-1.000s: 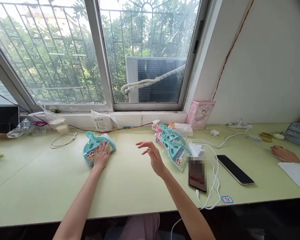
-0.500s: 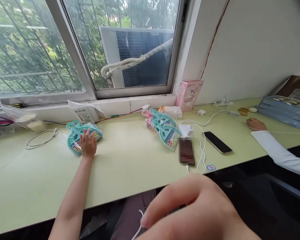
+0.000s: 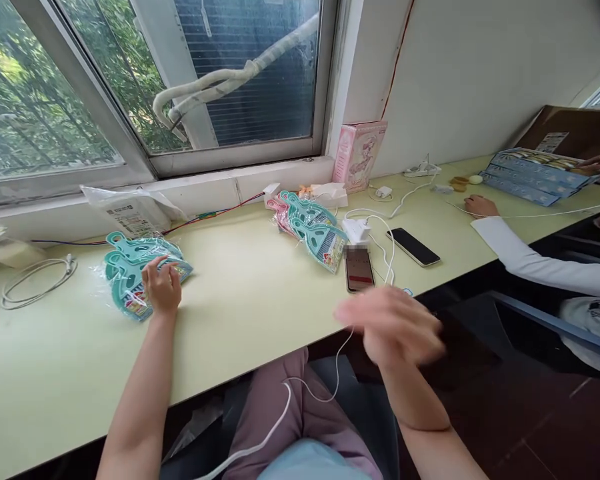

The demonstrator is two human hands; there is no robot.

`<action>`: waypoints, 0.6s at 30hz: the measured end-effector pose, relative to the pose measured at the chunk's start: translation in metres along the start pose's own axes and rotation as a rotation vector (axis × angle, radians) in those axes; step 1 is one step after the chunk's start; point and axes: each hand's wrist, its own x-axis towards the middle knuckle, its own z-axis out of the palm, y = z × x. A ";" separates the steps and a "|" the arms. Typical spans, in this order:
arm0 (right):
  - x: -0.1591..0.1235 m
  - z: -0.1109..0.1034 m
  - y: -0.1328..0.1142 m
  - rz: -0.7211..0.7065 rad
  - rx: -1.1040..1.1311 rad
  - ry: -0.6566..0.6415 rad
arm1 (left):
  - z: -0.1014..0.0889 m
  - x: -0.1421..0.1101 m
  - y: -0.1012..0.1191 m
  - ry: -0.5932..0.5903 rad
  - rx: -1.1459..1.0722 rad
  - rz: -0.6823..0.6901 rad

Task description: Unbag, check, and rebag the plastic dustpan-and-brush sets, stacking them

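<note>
My left hand [image 3: 162,287] rests on a stack of teal toy packs in clear wrap [image 3: 130,263] on the pale green desk [image 3: 240,313], fingers curled over the top pack. My right hand [image 3: 391,325] hangs in the air past the desk's front edge, smeared by motion, with nothing visible in it. A second pile of teal and pink toy packs [image 3: 310,227] lies further right near the window sill. A phone [image 3: 359,268] on a white cable lies beside that pile.
A black phone [image 3: 413,246], white charger and cables [image 3: 375,230], and a pink box [image 3: 359,153] sit to the right. Another person's sleeve and hand [image 3: 500,233] rest on the desk by blue boxes [image 3: 535,177]. A coiled white cable [image 3: 35,283] lies left.
The view swung right and down. My right hand dropped from close to the camera to beyond the desk edge. My left hand stayed on the teal packs, its fingers now curled.
</note>
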 end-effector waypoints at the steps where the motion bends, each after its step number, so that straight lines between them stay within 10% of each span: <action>1: -0.006 0.020 0.021 0.102 -0.067 -0.031 | 0.000 0.000 -0.001 0.011 -0.004 -0.001; 9: -0.065 0.131 0.142 0.604 -0.671 -0.773 | 0.009 -0.001 0.009 -0.013 -0.033 0.047; 13: -0.053 0.138 0.146 0.503 -0.744 -0.798 | 0.030 -0.004 0.043 -0.145 -0.150 -0.059; 18: -0.021 0.146 0.124 0.499 -0.709 -0.907 | 0.071 -0.012 0.110 -0.616 -0.730 -0.483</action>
